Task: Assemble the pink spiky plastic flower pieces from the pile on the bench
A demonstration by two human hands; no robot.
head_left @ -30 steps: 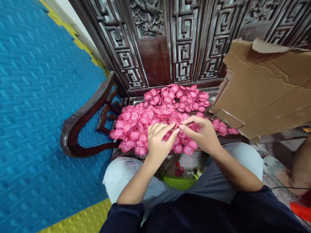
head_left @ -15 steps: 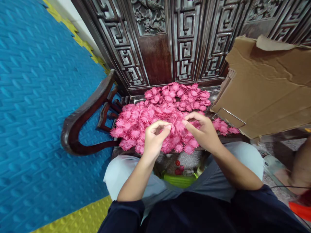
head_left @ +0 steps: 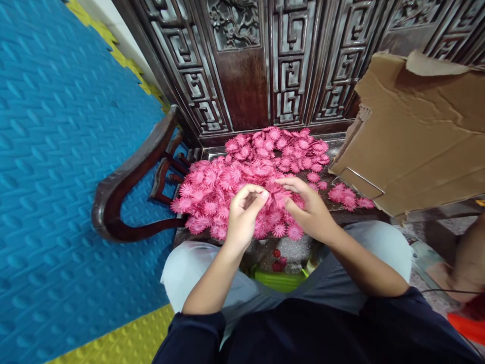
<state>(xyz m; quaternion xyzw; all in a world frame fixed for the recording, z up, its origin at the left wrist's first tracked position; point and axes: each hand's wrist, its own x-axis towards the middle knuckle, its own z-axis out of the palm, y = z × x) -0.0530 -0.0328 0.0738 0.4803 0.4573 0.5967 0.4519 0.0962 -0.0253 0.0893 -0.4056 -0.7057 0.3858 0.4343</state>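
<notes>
A heap of pink artificial flowers [head_left: 212, 182] with thin, spiky petals spreads over a dark wooden seat, and both hands are above its near right part. My left hand [head_left: 242, 215] is closed in a pinch, thumb against index finger, on the edge of a pink flower [head_left: 279, 196]. Facing it from the right, my right hand [head_left: 310, 210] has thumb and fingers apart around the other side of that flower. Whether its fingertips touch the petals I cannot tell against the same pink behind.
Right of the heap, a torn cardboard box [head_left: 420, 136] with a metal wire handle stands beside a few loose flowers [head_left: 344, 194]. A carved wooden backrest [head_left: 242, 91] rises behind; a curved armrest [head_left: 125, 177] is at left. Something bright green [head_left: 280, 281] lies below, between the knees.
My right hand has shifted slightly left and down, its thumb and index finger wider apart. A few loose flowers it covered now show on the seat. My left hand keeps its pinch.
</notes>
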